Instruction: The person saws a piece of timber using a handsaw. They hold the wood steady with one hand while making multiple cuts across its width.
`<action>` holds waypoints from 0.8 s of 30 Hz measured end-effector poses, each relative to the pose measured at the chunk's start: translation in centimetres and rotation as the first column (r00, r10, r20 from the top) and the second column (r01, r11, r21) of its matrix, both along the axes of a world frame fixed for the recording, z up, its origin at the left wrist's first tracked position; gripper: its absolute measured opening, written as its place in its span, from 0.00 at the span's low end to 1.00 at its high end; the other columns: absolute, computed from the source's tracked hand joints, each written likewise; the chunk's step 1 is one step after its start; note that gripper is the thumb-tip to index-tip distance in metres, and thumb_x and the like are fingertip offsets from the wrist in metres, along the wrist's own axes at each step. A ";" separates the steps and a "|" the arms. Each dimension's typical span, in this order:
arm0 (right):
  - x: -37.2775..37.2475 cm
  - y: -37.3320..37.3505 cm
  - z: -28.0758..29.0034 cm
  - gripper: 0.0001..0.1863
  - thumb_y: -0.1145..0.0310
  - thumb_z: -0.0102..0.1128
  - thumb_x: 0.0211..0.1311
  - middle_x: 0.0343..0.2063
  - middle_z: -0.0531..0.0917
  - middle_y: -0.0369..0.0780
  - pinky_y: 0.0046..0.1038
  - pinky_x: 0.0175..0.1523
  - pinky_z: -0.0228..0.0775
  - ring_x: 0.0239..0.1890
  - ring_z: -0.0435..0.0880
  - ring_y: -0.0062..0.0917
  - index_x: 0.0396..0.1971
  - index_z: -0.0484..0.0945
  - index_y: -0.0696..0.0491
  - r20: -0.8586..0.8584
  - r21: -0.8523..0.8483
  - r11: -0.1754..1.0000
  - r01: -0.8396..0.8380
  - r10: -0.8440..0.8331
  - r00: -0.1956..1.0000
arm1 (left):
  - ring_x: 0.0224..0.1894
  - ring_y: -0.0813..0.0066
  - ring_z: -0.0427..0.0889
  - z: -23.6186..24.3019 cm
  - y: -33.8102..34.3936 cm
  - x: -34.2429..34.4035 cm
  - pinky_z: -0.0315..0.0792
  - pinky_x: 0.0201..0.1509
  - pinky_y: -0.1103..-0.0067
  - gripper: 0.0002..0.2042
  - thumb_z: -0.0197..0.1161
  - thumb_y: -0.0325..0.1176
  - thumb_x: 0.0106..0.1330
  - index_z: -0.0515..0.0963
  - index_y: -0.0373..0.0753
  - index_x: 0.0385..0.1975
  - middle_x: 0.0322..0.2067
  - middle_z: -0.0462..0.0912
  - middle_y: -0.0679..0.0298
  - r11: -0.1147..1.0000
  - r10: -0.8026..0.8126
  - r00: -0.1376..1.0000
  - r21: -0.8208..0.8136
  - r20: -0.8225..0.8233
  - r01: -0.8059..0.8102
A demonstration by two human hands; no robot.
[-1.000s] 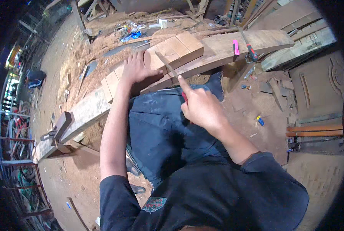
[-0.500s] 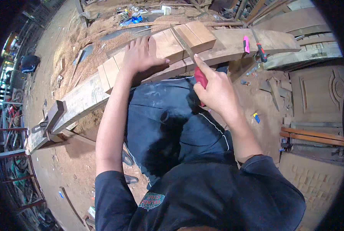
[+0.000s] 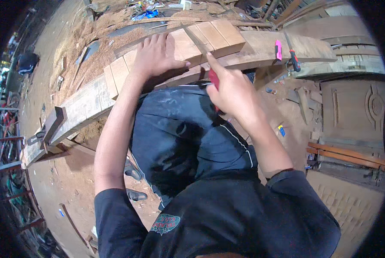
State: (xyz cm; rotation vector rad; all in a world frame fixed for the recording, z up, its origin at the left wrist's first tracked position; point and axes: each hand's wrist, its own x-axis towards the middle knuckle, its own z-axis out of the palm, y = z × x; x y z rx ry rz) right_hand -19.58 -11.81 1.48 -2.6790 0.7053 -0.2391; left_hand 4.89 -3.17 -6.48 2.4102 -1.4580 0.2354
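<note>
A pale wooden block (image 3: 181, 46) with several crosswise lines lies on top of a long curved timber beam (image 3: 87, 96). My left hand (image 3: 156, 58) presses flat on the block, its fingers spread toward the far edge and its thumb along the near one. In my right hand (image 3: 233, 88) is the red handle of a handsaw (image 3: 196, 41). My index finger stretches forward along the saw, with the others wrapped round the handle. The blade crosses the block to the right of my left hand; how deep it sits is hidden.
A pink utility knife (image 3: 278, 50) and a red-and-black-handled tool (image 3: 294, 61) lie on the beam's right part. A dark wooden piece (image 3: 54, 122) stands across its left end. Sawdust (image 3: 110, 49) covers the ground beyond. Carved door panels (image 3: 351, 107) are at the right.
My right hand and the saw have moved left and slightly away from me. My left hand keeps its place on the block. The whole view has shifted a little.
</note>
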 end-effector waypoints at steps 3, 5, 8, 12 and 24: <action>-1.7 1.0 1.5 0.37 0.70 0.59 0.56 0.32 0.86 0.58 0.51 0.51 0.80 0.39 0.87 0.55 0.70 0.69 0.54 -0.110 0.014 1.000 0.004 -0.002 0.994 | 0.65 0.44 0.71 -0.9 0.0 0.6 0.64 0.69 0.53 0.57 0.65 0.79 0.45 0.68 0.36 0.68 0.64 0.73 0.48 1.000 -0.011 0.997 0.019 0.075 0.009; -1.3 0.8 1.5 0.37 0.70 0.59 0.56 0.33 0.86 0.58 0.51 0.51 0.80 0.38 0.87 0.55 0.70 0.69 0.55 -0.191 0.027 1.000 0.001 0.005 0.982 | 0.65 0.43 0.72 -1.6 0.1 1.4 0.65 0.68 0.54 0.60 0.63 0.82 0.44 0.68 0.35 0.68 0.64 0.73 0.48 1.000 -0.008 0.991 0.014 0.136 0.006; 0.5 0.3 0.0 0.36 0.70 0.59 0.56 0.32 0.86 0.59 0.51 0.49 0.80 0.37 0.87 0.56 0.69 0.70 0.56 -0.014 -0.006 1.000 -0.020 0.020 1.000 | 0.65 0.43 0.72 -1.2 -0.1 0.6 0.65 0.68 0.55 0.59 0.64 0.81 0.44 0.69 0.34 0.67 0.63 0.73 0.47 0.997 -0.076 0.993 0.022 0.088 0.074; 3.0 -1.1 -0.8 0.36 0.70 0.59 0.56 0.32 0.85 0.59 0.52 0.48 0.80 0.37 0.87 0.56 0.68 0.70 0.57 -0.003 -0.005 0.999 -0.048 0.048 0.999 | 0.66 0.42 0.71 -1.0 0.4 0.7 0.65 0.68 0.55 0.59 0.67 0.79 0.43 0.69 0.32 0.66 0.64 0.73 0.46 0.995 -0.067 0.995 -0.067 0.078 0.072; 3.5 -1.2 -1.1 0.40 0.71 0.60 0.55 0.34 0.85 0.60 0.50 0.50 0.78 0.39 0.85 0.56 0.72 0.67 0.50 -0.040 0.047 0.999 0.005 -0.003 0.999 | 0.68 0.46 0.70 -0.7 0.4 0.3 0.62 0.71 0.57 0.55 0.71 0.72 0.46 0.68 0.32 0.67 0.65 0.73 0.48 0.996 -0.037 0.999 -0.076 0.037 0.039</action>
